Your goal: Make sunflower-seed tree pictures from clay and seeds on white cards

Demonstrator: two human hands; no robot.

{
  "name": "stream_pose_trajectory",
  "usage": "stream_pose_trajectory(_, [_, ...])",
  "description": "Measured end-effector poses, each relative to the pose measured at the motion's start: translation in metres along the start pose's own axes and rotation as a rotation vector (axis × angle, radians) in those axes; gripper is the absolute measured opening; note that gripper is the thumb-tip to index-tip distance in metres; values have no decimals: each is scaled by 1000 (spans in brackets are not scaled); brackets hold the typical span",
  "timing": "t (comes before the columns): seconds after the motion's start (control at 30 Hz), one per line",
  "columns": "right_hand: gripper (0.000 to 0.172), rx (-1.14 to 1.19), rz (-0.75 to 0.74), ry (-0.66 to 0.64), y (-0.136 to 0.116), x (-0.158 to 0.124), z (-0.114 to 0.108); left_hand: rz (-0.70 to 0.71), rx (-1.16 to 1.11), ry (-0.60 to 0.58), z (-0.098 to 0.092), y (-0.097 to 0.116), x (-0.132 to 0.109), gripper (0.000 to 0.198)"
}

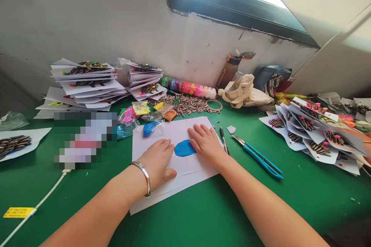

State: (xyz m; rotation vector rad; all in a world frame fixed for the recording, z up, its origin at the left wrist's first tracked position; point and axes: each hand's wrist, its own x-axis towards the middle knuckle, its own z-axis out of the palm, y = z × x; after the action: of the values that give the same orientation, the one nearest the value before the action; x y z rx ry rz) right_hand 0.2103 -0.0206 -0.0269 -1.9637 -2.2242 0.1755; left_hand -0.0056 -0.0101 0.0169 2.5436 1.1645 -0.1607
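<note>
A flattened blue clay oval [184, 148] lies on a stack of white paper [179, 181], with faint pencil lines below it. My left hand [158, 162], with a silver bangle at the wrist, rests flat on the paper left of the oval, fingers stretched out and holding nothing. On the right, my right hand [207, 144] lies spread on the paper, its thumb side touching the oval's right edge. A bag of blue clay [150, 128] sits on the paper's upper left part.
Right of the paper are a pen [223, 139] and a blue cutter [257, 158]. Behind lie sunflower seeds [188, 104], clay packets [140, 108] and a bottle [228, 70]. Stacked seed pictures stand left [89, 92] and right [313, 135]. A cable [49, 193] crosses the left.
</note>
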Motion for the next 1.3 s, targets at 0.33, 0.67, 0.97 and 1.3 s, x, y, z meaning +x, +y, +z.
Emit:
stream_pose_trajectory(0.33, [49,5,-69,-18,26,-10,-2,-20,-26,-29,-3,3,0,71])
stream_pose_trajectory(0.67, [52,82,-104,1,33,-7,-1,3,-9,-8,0,-1,0,67])
stream_pose_trajectory(0.97, [46,79,-82,77,30,-4,-1,24,-67,41,4,-4,1,63])
stream_pose_trajectory(1.3, [39,111,-36,132,25,-1,2,9,-36,7,2,-1,1,65])
